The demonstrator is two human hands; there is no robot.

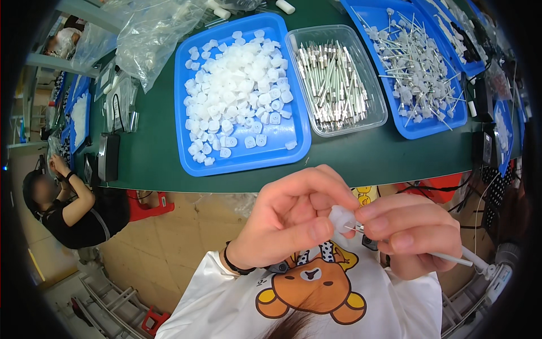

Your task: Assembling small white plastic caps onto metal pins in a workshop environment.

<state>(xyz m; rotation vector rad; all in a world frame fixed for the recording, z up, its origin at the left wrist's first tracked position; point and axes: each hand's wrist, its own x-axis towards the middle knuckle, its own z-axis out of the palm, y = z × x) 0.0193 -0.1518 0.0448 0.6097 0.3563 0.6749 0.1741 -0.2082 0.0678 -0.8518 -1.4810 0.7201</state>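
Between the thumb and fingers of my left hand [288, 223] is a small translucent white plastic cap [341, 219]. My right hand [418, 229] grips a thin rod with a metal tip and a pale shaft [451, 259], whose lower end sticks out below the fingers. The metal tip meets the cap; how far it goes in I cannot tell. Both hands are held in front of my chest, near the table's front edge. Beyond them, a blue tray [237, 167] carries many loose white caps, and a clear plastic box [344, 132] holds many similar metal-tipped rods.
At the right, another blue tray [420, 131] bears rods with white caps on them. Plastic bags [155, 42] lie at the back left of the green table [147, 152], with a black box [108, 157] at its left. A co-worker [70, 209] sits at far left by a red stool [148, 207].
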